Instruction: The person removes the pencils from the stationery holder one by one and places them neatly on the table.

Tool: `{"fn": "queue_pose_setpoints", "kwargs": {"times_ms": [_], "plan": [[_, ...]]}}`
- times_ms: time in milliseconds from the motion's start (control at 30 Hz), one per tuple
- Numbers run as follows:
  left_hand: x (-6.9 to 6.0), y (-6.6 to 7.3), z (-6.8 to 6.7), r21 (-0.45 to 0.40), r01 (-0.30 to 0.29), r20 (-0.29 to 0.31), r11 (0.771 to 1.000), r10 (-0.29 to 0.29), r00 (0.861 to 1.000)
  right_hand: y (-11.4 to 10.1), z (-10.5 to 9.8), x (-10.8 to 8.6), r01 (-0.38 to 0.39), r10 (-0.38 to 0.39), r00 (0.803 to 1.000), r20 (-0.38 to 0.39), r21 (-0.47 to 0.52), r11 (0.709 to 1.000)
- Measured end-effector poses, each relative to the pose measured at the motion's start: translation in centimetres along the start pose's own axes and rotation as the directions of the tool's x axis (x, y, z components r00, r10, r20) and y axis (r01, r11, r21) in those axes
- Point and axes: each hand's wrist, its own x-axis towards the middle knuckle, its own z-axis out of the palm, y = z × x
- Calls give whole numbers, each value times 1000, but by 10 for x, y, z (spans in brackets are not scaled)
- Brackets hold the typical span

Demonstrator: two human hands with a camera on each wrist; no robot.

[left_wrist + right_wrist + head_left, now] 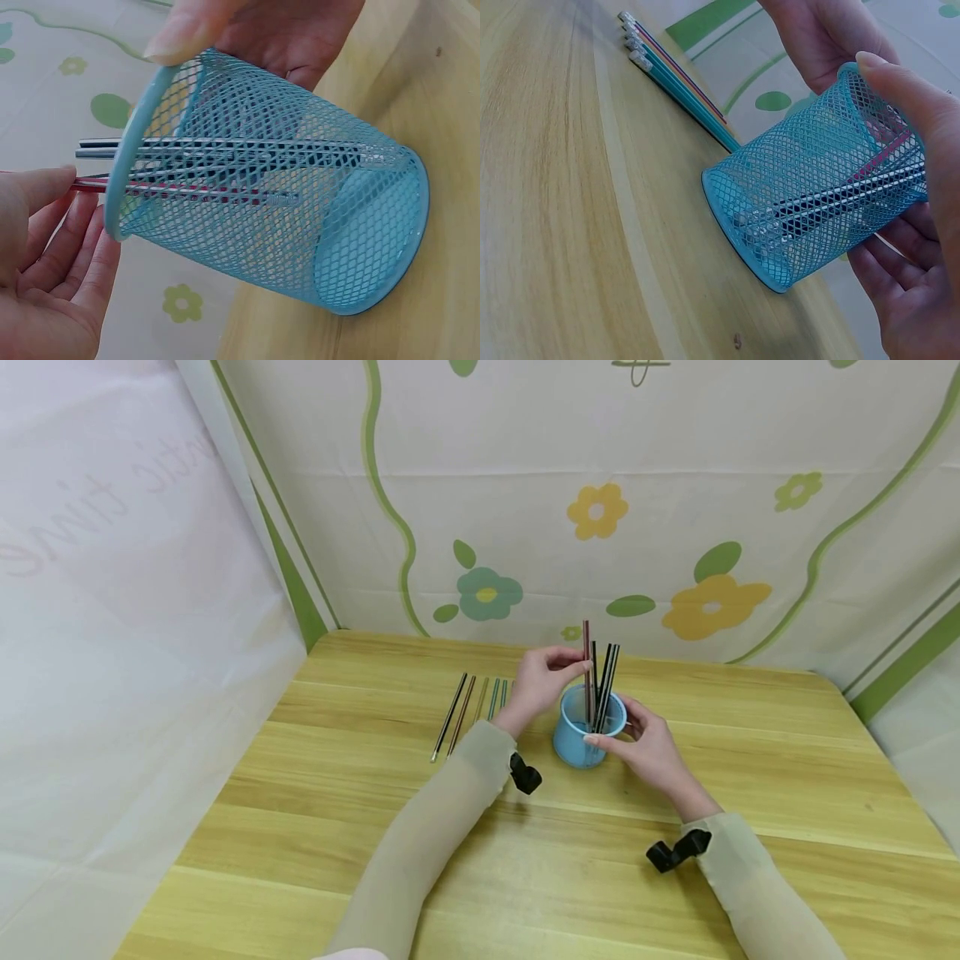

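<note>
A light-blue mesh pencil cup (572, 745) stands upright on the table. My right hand (654, 750) grips it near the rim, the thumb on the near side and the fingers round the far side. Several dark pencils (612, 667) lean inside it. Thumb and fingertips of my left hand (542, 681) pinch a red pencil (587, 639) above the cup's mouth. In the left wrist view, the red pencil's lower end (281, 199) hangs inside the mesh, above the cup's base (375, 240). The dark pencils (225, 146) reach down close to that base.
Left of the cup, several pencils (450, 717) lie side by side on the wooden table (525, 877), partly hidden by my left forearm. Their eraser ends (639, 58) show in the right wrist view. A flower-patterned cloth (525, 510) hangs behind the table.
</note>
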Motion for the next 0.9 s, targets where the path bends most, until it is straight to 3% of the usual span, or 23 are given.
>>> {"fn": "queue_pose_setpoints", "kwargs": {"times_ms": [300,567,900], "plan": [[1,1,-5,-22,-35,-26,999,35,999,1,0,1,-4,4,1000,4,1,1000],[1,6,-12,-145,-44,-40,988,38,998,-2,0,-1,-17,17,1000,7,19,1000],[2,16,-21,-259,-88,-119,962,59,991,-4,-1,-2,-32,32,999,12,4,999]]}}
